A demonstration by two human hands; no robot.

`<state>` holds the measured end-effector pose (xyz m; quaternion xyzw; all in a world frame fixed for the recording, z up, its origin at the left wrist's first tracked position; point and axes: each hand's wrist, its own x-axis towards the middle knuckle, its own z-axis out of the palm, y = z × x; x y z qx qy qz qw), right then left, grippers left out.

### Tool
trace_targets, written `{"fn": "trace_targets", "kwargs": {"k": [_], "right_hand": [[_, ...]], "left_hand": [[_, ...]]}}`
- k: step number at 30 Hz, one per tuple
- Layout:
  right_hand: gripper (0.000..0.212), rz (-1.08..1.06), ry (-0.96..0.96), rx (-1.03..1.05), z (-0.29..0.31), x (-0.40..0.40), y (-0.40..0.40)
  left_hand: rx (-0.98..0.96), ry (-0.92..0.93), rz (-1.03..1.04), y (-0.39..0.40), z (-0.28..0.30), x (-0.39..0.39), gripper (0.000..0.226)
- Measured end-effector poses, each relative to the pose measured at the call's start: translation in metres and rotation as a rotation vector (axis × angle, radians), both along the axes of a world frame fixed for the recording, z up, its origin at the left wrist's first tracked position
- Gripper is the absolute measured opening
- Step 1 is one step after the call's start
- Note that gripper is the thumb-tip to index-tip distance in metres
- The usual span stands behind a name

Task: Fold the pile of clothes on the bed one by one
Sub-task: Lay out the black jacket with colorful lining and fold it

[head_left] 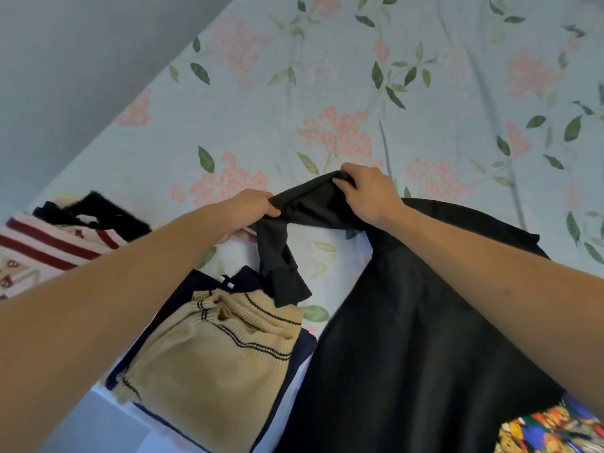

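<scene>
1. Head view, hands. The left hand (251, 210) grips one end of a bunched sleeve of the black garment (418, 322), fingers curled round the cloth. The right hand (366, 194) pinches the same sleeve further along, at about 2 o'clock from the left hand. Both are closed on fabric; neither is free.

2. Head view, task item. The black garment lies spread on the floral bedsheet (327, 76), its body running from frame centre toward 5 o'clock. The sleeve is lifted off the sheet between the hands; its cuff end hangs down at 6 o'clock from the left hand, just above the folded stack.

3. Head view, surroundings. A folded beige knit sweater (215, 351) sits on a navy garment (183, 289) at 7 o'clock. A red-and-white striped garment (49, 243) lies at 9 o'clock. A multicoloured printed cloth (549, 429) shows at 5 o'clock, partly under the black garment.

4. Judgement, step. The black garment is being folded; the sleeve appears to be gathered for straightening or turning in, though whether it is inside out cannot be told.

5. Judgement, next move. The sleeve needs smoothing flat and laying across the garment body, keeping the cuff clear of the beige sweater.
</scene>
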<state>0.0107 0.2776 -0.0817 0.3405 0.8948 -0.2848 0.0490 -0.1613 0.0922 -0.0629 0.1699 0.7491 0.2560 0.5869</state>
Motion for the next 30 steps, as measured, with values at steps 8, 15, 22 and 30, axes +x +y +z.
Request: {"fn": "trace_targets", "kwargs": {"k": [8, 15, 22, 30], "right_hand": [[0.027, -0.035, -0.011, 0.017, -0.001, -0.002, 0.011], [0.019, -0.056, -0.072, -0.028, -0.001, -0.013, 0.010], [0.042, -0.077, -0.083, -0.430, 0.008, 0.018, 0.007], [0.064, -0.092, -0.118, -0.347, 0.012, 0.021, 0.000]], "left_hand": [[0.275, 0.441, 0.040, -0.005, 0.005, -0.038, 0.026], [0.032, 0.349, -0.483, -0.025, 0.017, -0.081, 0.032], [0.392, 1.123, -0.300, -0.054, -0.010, -0.106, 0.020], [0.273, 0.766, -0.447, -0.078, -0.027, -0.095, 0.044]]}}
